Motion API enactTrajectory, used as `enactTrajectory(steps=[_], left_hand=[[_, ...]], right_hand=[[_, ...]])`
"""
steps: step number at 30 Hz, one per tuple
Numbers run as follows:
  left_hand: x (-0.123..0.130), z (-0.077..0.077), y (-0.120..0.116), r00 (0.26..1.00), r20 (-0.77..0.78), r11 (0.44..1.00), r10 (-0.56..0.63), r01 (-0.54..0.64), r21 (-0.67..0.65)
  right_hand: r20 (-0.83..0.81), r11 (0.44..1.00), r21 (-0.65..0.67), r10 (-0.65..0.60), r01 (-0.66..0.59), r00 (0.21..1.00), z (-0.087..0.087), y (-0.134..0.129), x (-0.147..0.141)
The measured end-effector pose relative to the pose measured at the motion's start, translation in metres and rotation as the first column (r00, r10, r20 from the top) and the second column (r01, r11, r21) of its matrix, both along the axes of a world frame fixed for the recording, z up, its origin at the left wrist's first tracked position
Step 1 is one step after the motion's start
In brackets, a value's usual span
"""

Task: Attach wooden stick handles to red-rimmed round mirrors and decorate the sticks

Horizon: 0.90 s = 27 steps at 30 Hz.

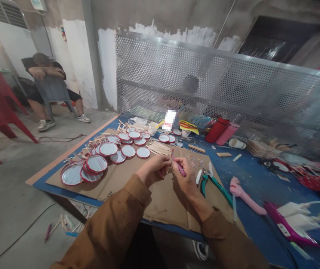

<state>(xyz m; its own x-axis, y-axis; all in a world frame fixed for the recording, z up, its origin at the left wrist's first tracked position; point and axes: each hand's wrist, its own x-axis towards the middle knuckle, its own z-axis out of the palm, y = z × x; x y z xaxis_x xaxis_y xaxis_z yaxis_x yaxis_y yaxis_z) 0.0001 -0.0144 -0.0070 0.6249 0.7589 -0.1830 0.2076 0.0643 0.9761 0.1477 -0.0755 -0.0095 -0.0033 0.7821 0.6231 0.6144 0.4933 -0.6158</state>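
My left hand (pixel 154 169) is closed in a pinch above the cardboard (pixel 160 203), its fingertips on something small that I cannot make out. Touching close beside it, my right hand (pixel 186 175) holds a purple-pink pen-like tool (pixel 180 167), slanted with its upper end between the two hands. Beyond the hands lies a pile of thin wooden sticks (pixel 159 147). Several round discs with red rims (pixel 108 148) are stacked and spread at the left of the cardboard. Green-handled pliers (pixel 218 186) lie just right of my right hand.
On the blue table (pixel 248 172), a pink glue gun (pixel 245 196) and a purple power strip (pixel 289 228) lie right. Red and pink bottles (pixel 217 129), paper cups (pixel 153 129) and a lit phone (pixel 169 119) stand near the perforated metal screen (pixel 218 74). A person (pixel 46 74) sits at left.
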Motion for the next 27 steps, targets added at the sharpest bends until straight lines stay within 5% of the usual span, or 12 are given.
enactTrajectory(steps=[27], left_hand=[[-0.0008,0.0018,-0.0017,1.000,-0.009,1.000,0.006,-0.006,-0.001]], right_hand=[[-0.030,1.000,-0.027,0.006,-0.007,1.000,0.0061,-0.0032,-0.0016]])
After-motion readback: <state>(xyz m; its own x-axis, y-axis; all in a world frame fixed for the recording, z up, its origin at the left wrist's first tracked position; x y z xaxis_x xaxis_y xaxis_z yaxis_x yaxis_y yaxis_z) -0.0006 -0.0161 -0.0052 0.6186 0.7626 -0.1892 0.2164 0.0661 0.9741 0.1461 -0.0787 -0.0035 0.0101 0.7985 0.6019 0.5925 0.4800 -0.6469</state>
